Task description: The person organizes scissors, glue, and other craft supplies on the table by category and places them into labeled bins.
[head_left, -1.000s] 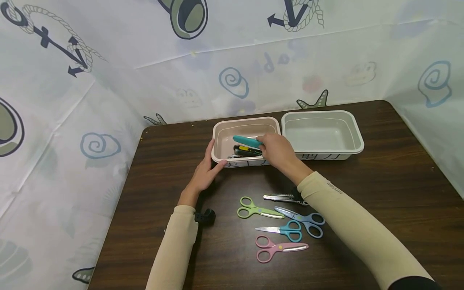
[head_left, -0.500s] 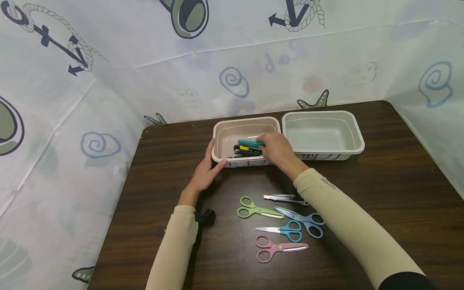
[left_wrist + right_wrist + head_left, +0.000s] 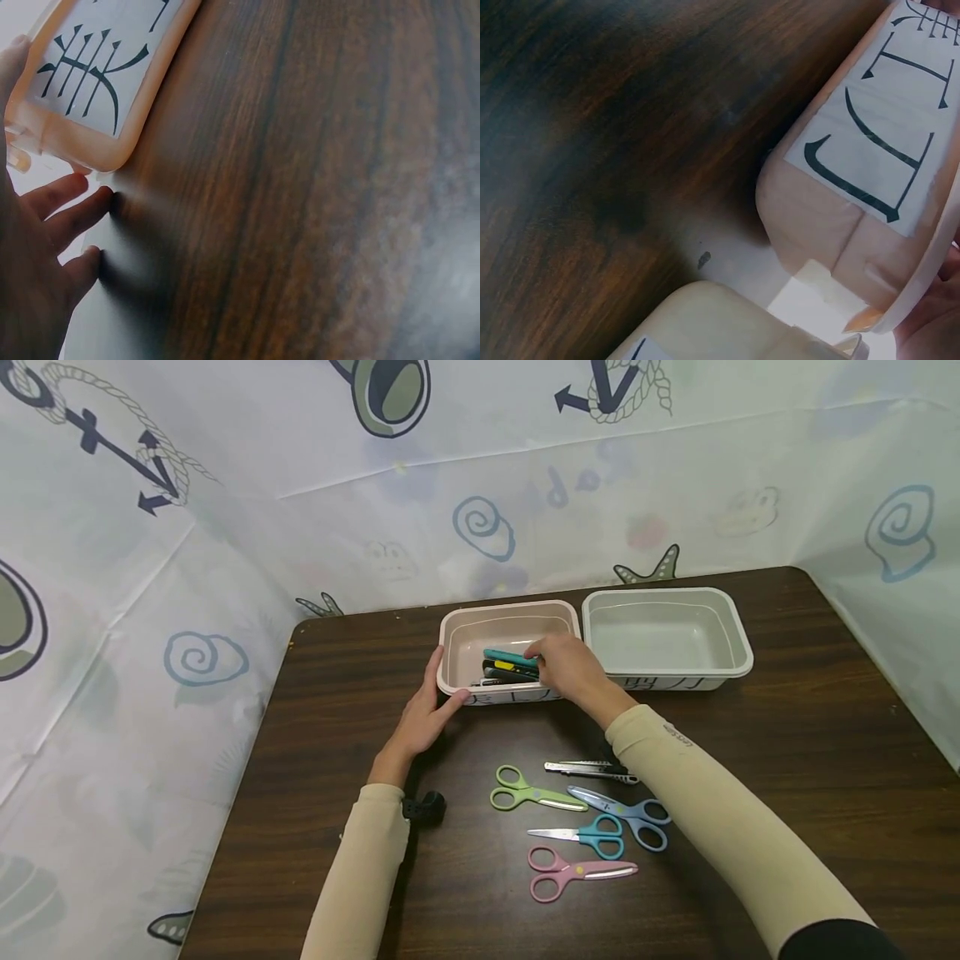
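A slim teal tool is inside the pink box on the desk, its end under the right hand; that grip is bent, fingertips hidden, so whether it pinches cannot be told. The left hand spreads, fingers extended, against the box's left corner. The tool looks light, stiff, perhaps slippery, best held mid-handle.

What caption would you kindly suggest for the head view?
Left hand resting on a pink rectangular plastic bin, right hand holding a slim teal object inside, four colourful plastic-handled scissors nearby.
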The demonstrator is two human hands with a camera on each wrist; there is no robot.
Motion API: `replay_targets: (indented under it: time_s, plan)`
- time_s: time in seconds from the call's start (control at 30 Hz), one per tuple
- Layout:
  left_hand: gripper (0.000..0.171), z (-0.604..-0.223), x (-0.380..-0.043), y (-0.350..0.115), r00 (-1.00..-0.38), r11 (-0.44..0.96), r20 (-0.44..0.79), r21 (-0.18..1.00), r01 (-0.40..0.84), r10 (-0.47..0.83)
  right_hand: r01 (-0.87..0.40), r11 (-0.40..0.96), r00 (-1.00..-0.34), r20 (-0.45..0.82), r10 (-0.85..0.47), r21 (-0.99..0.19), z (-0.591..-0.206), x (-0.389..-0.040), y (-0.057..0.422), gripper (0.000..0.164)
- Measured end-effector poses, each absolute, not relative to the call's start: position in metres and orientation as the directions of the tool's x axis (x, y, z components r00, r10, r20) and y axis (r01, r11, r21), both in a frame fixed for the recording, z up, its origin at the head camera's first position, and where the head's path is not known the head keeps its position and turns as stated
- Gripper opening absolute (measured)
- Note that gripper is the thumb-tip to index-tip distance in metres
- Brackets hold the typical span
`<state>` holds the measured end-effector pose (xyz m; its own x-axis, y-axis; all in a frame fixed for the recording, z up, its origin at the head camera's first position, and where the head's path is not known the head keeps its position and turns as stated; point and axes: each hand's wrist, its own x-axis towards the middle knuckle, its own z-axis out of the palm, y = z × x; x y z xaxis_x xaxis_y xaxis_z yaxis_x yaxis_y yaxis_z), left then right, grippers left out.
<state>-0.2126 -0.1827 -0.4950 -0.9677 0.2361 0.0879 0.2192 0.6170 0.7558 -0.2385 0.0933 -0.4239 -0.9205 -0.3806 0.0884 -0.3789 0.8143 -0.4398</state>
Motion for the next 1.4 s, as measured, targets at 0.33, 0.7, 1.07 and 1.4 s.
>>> replay_targets:
  time_s: [0.33, 0.7, 1.07, 1.4]
  plan:
    - [0.084, -0.496, -0.213, -0.184, -0.968, 0.615, 0.093, 0.756, 0.222, 0.235, -0.422, 0.787, -0.906, 0.169, -0.389, -0.449, -0.427, -0.234, 0.093, 0.025]
    - [0.084, -0.497, -0.212, -0.183, -0.969, 0.611, 0.089, 0.762, 0.216, 0.231, -0.426, 0.747, -0.904, 0.207, -0.375, -0.510, -0.411, -0.214, 0.087, 0.030]
    - [0.084, -0.491, -0.211, -0.183, -0.971, 0.610, 0.066, 0.768, 0.196, 0.229, -0.511, 0.699, -0.859, 0.281, -0.428, -0.500, -0.407, -0.167, 0.101, 0.031]
    - [0.085, -0.492, -0.212, -0.183, -0.971, 0.605, 0.068, 0.771, 0.197, 0.230, -0.393, 0.791, -0.919, 0.164, -0.359, -0.469, -0.432, -0.127, 0.133, 0.037]
